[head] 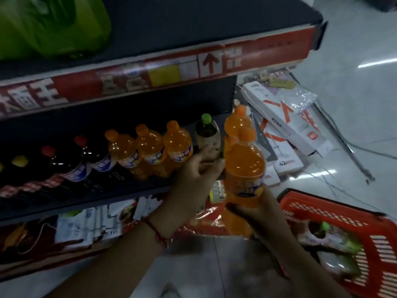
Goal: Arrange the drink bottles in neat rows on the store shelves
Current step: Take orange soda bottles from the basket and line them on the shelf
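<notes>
Beside the shelf's right end, the right hand [255, 209] has its grip wrapped round the lower body of an orange soda bottle [243, 166], holding it upright in the air; a second orange bottle [237, 123] rises just behind it, and I cannot tell whether the same grip carries both. Left of that grip, the left hand [193, 175] reaches to the shelf [96, 190], its grip loosely curled with fingertips [206, 150] touching the green-capped dark bottle [207, 134] that stands at the row's right end; whether the grip is pressed together on it is unclear. A red string bracelet [156, 232] circles that wrist. Further left of this grip, three orange bottles [150, 147] stand side by side, then dark bottles with red caps [80, 140] and yellow caps [20, 161]. Below and right of the right grip, a red basket [335, 209] sits on the floor, holding more bottles, blurred. Above and right of it, white boxes [287, 123] lie heaped on the tiles. Overhead, a green bag [53, 24] rests on the upper shelf.
</notes>
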